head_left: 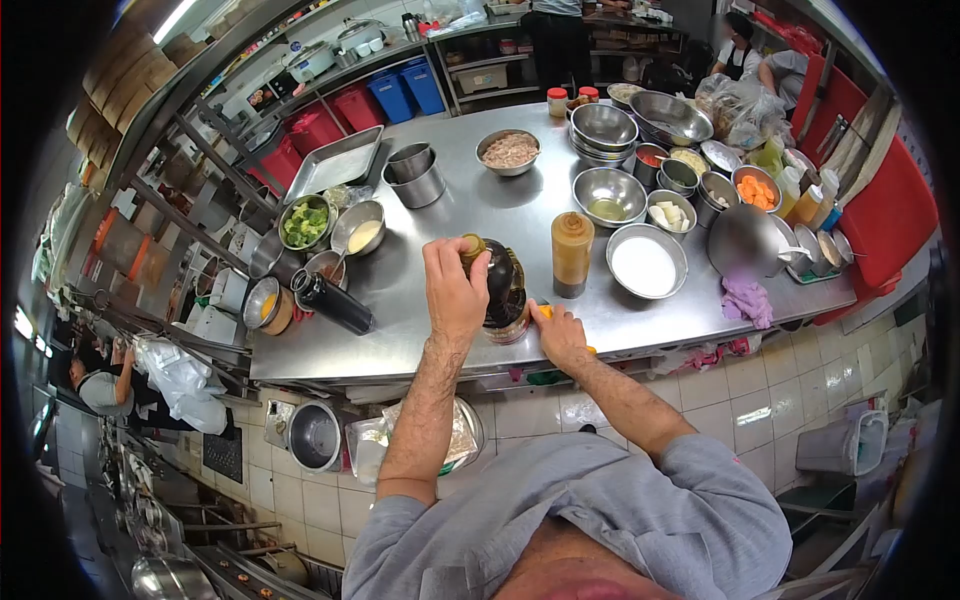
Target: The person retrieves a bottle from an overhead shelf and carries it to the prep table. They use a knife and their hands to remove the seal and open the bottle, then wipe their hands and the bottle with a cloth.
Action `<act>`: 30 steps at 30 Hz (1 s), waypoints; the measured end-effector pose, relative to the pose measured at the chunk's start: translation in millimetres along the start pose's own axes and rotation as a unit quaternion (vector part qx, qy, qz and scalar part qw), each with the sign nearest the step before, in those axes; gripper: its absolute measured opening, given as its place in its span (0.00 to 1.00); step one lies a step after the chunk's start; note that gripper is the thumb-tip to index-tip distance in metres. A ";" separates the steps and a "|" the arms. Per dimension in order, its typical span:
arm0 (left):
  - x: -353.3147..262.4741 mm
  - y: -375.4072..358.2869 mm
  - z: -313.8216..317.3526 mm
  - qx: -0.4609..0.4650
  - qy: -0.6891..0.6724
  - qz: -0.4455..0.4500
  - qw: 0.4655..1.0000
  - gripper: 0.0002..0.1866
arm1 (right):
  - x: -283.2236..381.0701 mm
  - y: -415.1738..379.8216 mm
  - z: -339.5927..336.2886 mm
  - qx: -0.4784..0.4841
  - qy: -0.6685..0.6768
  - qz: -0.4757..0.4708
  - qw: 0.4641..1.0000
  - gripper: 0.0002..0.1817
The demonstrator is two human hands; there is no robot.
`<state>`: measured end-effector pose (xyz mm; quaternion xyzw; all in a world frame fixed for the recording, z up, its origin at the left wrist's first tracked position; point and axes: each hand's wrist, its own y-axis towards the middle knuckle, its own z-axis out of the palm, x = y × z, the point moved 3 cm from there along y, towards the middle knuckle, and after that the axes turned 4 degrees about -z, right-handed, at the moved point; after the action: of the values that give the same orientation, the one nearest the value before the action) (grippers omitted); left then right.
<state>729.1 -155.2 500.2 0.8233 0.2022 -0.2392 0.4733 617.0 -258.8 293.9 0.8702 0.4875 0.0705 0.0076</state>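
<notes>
A large dark bottle (505, 295) stands near the front edge of the steel table (460, 200). My left hand (456, 285) is raised at its upper left, fingers closed on a small yellow-green cap (472, 246). Low on the bottle's right side, my right hand (563, 335) is closed around something yellow, mostly hidden by the fingers. Just behind that hand stands a squeeze bottle (571, 255) of brown sauce. A bowl of white powder or liquid (646, 261) sits to its right.
A black bottle (333, 303) and a bowl of green vegetables (306, 222) are at the left. Farther back is a bowl of pale meat (509, 152). Many bowls and containers crowd the right side, including one of orange pieces (757, 190). Other people stand in the background.
</notes>
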 end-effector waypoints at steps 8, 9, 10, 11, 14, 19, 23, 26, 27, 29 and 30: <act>-3.1 -0.4 5.9 -0.010 0.083 0.068 0.994 0.08 | -5.7 15.2 -10.5 -0.128 0.089 -0.024 0.987 0.24; -2.2 -0.4 6.3 -0.008 0.083 0.062 0.995 0.08 | -5.6 15.5 -26.7 -0.114 0.151 -0.006 0.982 0.22; -1.9 0.7 6.6 -0.009 0.083 0.061 0.995 0.08 | -3.6 17.5 -48.8 -0.113 0.150 -0.007 0.982 0.22; -1.5 2.0 7.3 0.000 0.081 0.055 0.995 0.07 | -2.6 20.3 -78.7 -0.173 0.292 0.003 0.941 0.17; 0.2 2.3 7.6 0.017 0.072 0.043 0.996 0.07 | -3.0 46.9 -141.9 -0.195 0.514 0.022 0.835 0.12; 6.4 0.0 7.7 -0.004 0.036 0.075 0.997 0.11 | 26.5 89.2 -214.7 0.052 0.626 -0.001 0.778 0.12; 19.8 1.6 9.9 0.006 -0.138 -0.068 0.988 0.19 | 42.3 100.6 -226.2 0.142 0.569 0.008 0.810 0.11; 31.8 -4.8 19.5 0.078 -0.192 -0.132 0.969 0.22 | 51.1 106.0 -229.9 0.193 0.474 -0.011 0.859 0.12; 31.9 -6.0 20.6 0.061 -0.166 -0.112 0.978 0.22 | 54.0 107.7 -230.4 0.208 0.455 0.006 0.866 0.11; 31.9 -8.2 23.1 0.048 -0.149 -0.093 0.983 0.22 | 58.6 109.7 -229.4 0.221 0.432 0.027 0.874 0.10; 31.7 -9.3 23.4 0.029 -0.128 -0.082 0.988 0.23 | 59.8 110.9 -228.8 0.228 0.439 0.035 0.868 0.09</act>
<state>744.6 -167.9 465.0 0.7796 0.2000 -0.3867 0.4502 712.0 -278.9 536.4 0.7435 0.4124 0.3324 -0.4082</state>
